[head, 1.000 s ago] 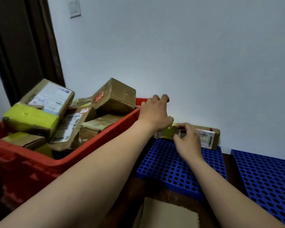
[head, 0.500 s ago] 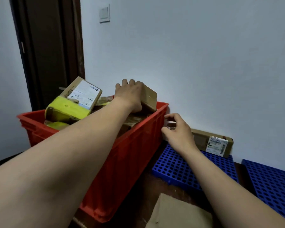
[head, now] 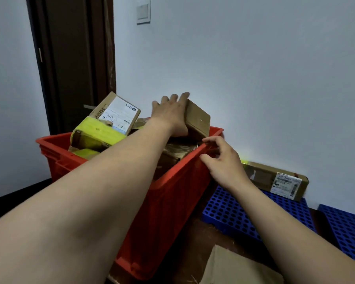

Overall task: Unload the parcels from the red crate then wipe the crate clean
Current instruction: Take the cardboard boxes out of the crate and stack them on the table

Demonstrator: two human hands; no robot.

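Observation:
The red crate (head: 172, 201) stands in the middle, full of several cardboard parcels. My left hand (head: 170, 115) reaches over it and grips a brown parcel (head: 199, 117) at the crate's far right end, fingers over its top edge and thumb against its near face. A parcel with yellow tape and a white label (head: 107, 126) leans at the far left of the crate. My right hand (head: 223, 162) hovers at the crate's right rim, fingers loosely curled, holding nothing. A long flat parcel (head: 275, 179) lies against the wall on a blue perforated mat (head: 234, 212).
A second blue mat (head: 348, 228) lies at the right edge. A flat piece of cardboard (head: 234, 269) lies on the dark floor in front. A dark door (head: 74, 58) stands behind the crate on the left, and the white wall runs close behind everything.
Both hands left the long flat parcel on the blue mat. My left hand moved up onto the brown parcel in the crate; my right hand moved left to the crate's rim.

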